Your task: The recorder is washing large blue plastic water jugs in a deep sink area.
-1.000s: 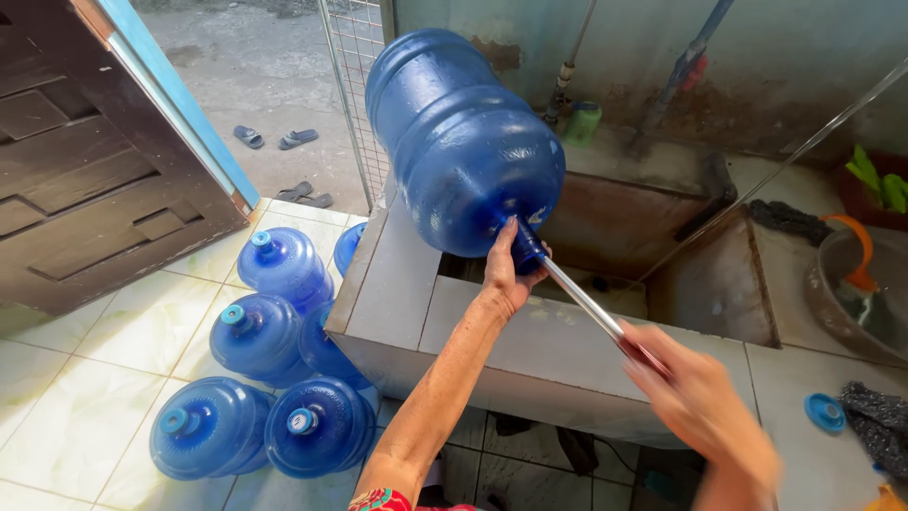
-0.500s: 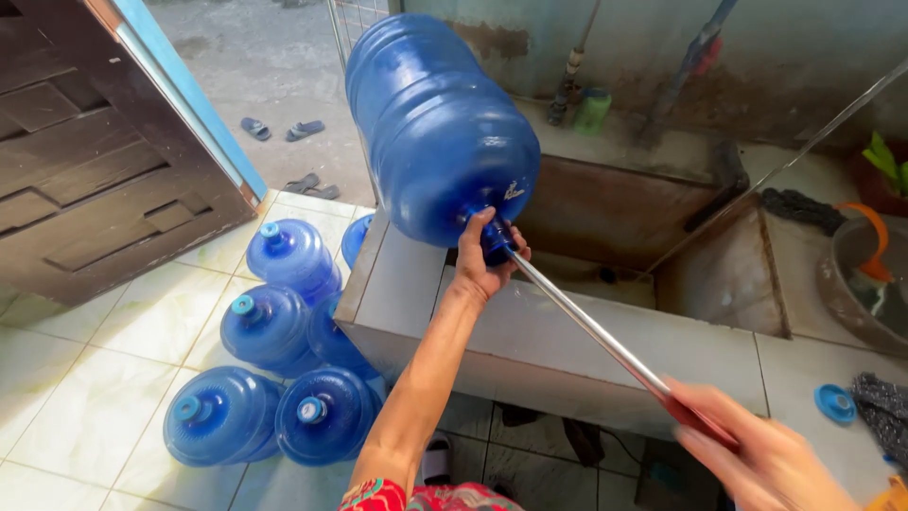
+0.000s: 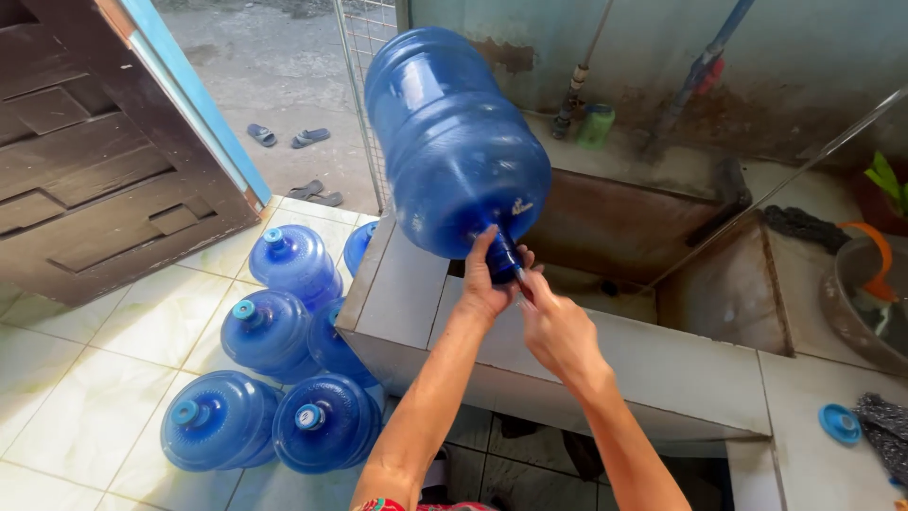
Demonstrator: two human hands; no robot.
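Note:
A large blue water jug [image 3: 449,142] is tilted with its neck pointing down toward me over a concrete basin [image 3: 605,237]. My left hand [image 3: 485,281] grips the jug's neck from below. Right beside the neck, my right hand [image 3: 558,331] is closed around the end of a thin metal rod, which is almost fully hidden inside the jug. Both hands nearly touch at the mouth of the jug.
Several blue jugs [image 3: 284,378] lie on the tiled floor at the left, next to the grey concrete ledge [image 3: 407,293]. A brown wooden door [image 3: 104,142] stands open at the left. A blue cap [image 3: 839,423] and a dark cloth [image 3: 884,426] lie on the right ledge. Pipes run down the back wall.
My right hand has moved up from the lower right to the jug's mouth, pushing the long metal rod into the jug. My left hand stays on the neck.

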